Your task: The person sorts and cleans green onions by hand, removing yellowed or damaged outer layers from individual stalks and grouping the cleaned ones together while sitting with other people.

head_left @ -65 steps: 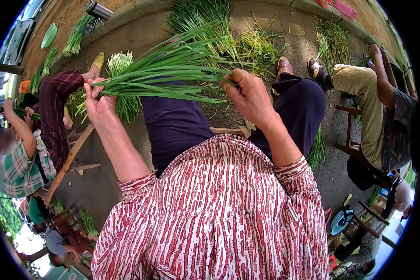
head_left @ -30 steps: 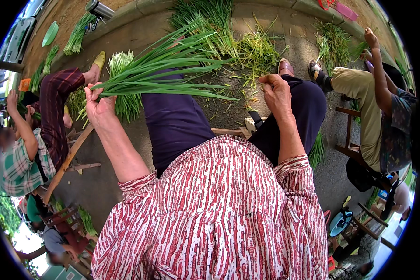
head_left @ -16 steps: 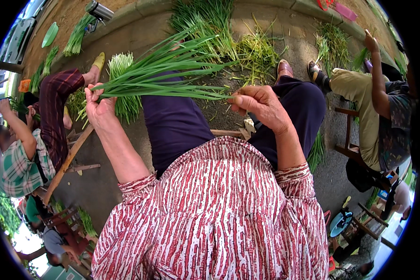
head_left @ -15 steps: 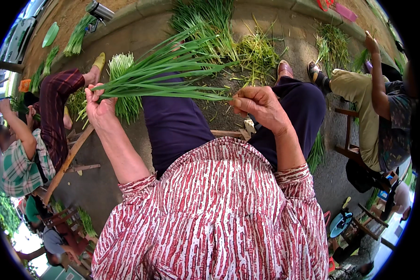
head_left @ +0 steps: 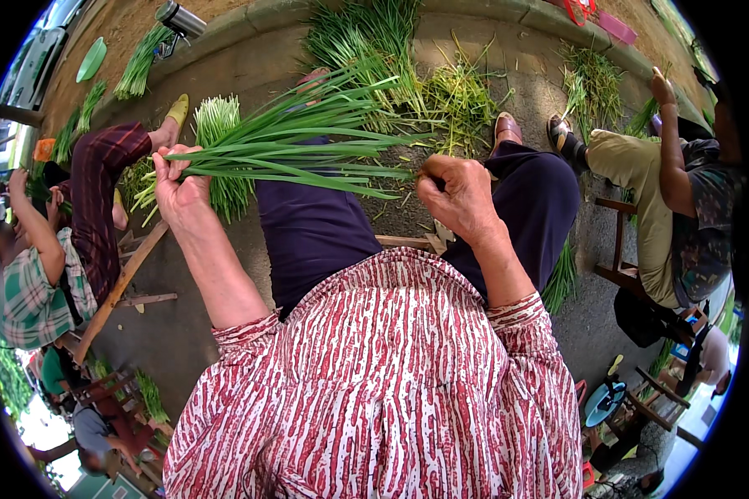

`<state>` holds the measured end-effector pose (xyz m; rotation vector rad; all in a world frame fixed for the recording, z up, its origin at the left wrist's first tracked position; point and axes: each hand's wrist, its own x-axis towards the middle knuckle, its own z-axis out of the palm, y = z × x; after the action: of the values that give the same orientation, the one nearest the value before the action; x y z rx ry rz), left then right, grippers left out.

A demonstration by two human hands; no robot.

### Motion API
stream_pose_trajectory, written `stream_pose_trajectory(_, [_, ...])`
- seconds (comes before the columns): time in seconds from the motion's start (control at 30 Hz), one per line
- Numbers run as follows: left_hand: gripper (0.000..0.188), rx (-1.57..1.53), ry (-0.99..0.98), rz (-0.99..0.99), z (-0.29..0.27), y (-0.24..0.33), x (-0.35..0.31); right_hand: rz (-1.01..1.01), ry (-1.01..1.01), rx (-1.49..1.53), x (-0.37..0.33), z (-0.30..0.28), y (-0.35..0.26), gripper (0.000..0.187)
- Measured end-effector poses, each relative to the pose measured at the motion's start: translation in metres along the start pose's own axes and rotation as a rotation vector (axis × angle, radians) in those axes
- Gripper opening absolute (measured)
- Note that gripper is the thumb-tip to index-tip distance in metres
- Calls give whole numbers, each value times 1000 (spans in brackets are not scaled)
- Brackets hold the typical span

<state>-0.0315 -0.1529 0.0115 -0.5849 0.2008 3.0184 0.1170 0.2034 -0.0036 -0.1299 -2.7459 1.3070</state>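
My left hand (head_left: 183, 190) is closed around the stalk ends of a bunch of garlic chives (head_left: 295, 148). Its long green leaves fan out to the right above my lap. At the far end of the leaves, my right hand (head_left: 464, 198) is closed in a pinch on a leaf tip, which looks brownish at the fingers. Below the held bunch, a bundle of pale-stemmed chives (head_left: 217, 121) lies on the ground by my left leg. A heap of yellowed leaf scraps (head_left: 462, 91) lies beyond my right hand.
A big pile of green chives (head_left: 362, 41) lies ahead against the kerb (head_left: 250, 17), near a metal flask (head_left: 180, 18). People sit on either side, one in a plaid shirt (head_left: 37, 287) at left, another in khaki trousers (head_left: 632, 162) at right. A wooden bar (head_left: 121, 291) slants at my left.
My right hand has turned and shifted slightly, its knuckles now facing up more. The leaves have spread apart a little, while my left hand stays nearly in place.
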Motion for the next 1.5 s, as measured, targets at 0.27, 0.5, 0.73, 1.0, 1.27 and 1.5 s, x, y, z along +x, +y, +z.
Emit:
stream_pose_trajectory(0.27, [20,-46,14,-52,3,-8,-2,110,223,109,3,14,24,13])
stream_pose_trajectory(0.5, [14,-53,-64,-31,4,3,-6,416,257,538,0,-2,64,33])
stream_pose_trajectory(0.73, [14,-99,-69,-103,2,7,-4,277,253,689,-1,7,75,24])
stream_pose_trajectory(1.0, [14,-78,-94,-106,1,7,-2,296,38,1052,4,-11,47,35])
stream_pose_trajectory(1.27, [13,-72,-158,-162,1,6,-3,221,-28,1065,3,-16,37,34])
stream_pose_trajectory(1.5, [13,-87,-177,-191,3,2,-6,221,-18,1043,2,-18,32,30])
